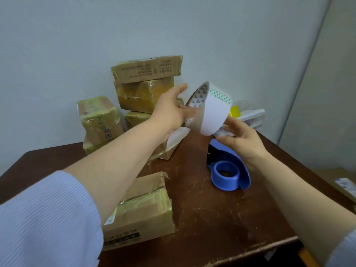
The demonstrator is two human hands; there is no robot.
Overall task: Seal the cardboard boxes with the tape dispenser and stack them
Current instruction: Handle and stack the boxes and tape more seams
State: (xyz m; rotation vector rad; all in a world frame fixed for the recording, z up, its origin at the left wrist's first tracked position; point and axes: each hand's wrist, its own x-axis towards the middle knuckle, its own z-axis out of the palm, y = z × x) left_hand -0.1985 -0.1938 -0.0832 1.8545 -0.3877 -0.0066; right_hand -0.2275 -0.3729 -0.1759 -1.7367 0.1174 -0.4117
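Brown table [212, 212] w/ blue dispenser [229, 171]; L hand [171, 112] pinching tape roll [213, 114], grip part-hidden; R hand [242, 143] spread below, contact unclear.

Dispenser [229, 170] sits on the table [212, 218], right of centre. One box [142, 212] lies front left. The stack [144, 83] stands behind, at the wall. Roll [212, 112] hangs above, between left hand [169, 112] and right hand [242, 141].

Both bare forearms reach forward and up. The left hand [171, 112] is raised with its thumb pointing up and its fingers curled into the core of the roll [212, 112] it holds. The right hand [243, 140] sits lower, fingers loosely spread, tips just beneath the roll.
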